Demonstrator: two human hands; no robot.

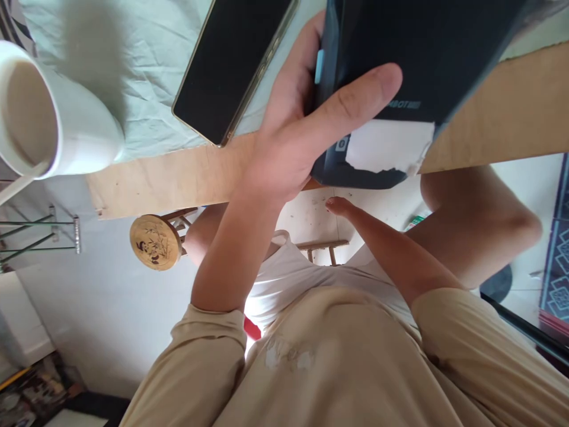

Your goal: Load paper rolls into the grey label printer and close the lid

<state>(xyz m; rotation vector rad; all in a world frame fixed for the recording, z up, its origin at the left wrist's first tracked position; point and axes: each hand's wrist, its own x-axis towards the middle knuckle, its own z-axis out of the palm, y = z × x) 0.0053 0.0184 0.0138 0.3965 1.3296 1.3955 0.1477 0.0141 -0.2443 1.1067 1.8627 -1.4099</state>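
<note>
My left hand grips a dark, flat-faced case by its near left side. The thumb lies across its face, beside partly covered lettering; the other fingers go behind it and are hidden. A torn white sticker is stuck near its lower end, and a small light-blue tab shows on its side. Left of this hand, a black smartphone lies face up on the pale green cloth. My right hand hangs low near my lap, below the table edge, its fingers mostly out of sight.
At the far left a white cup holds a milky brown drink with a pale handle in it. The table's wooden edge runs across in front of me. Below are a round patterned stool and a green metal rack.
</note>
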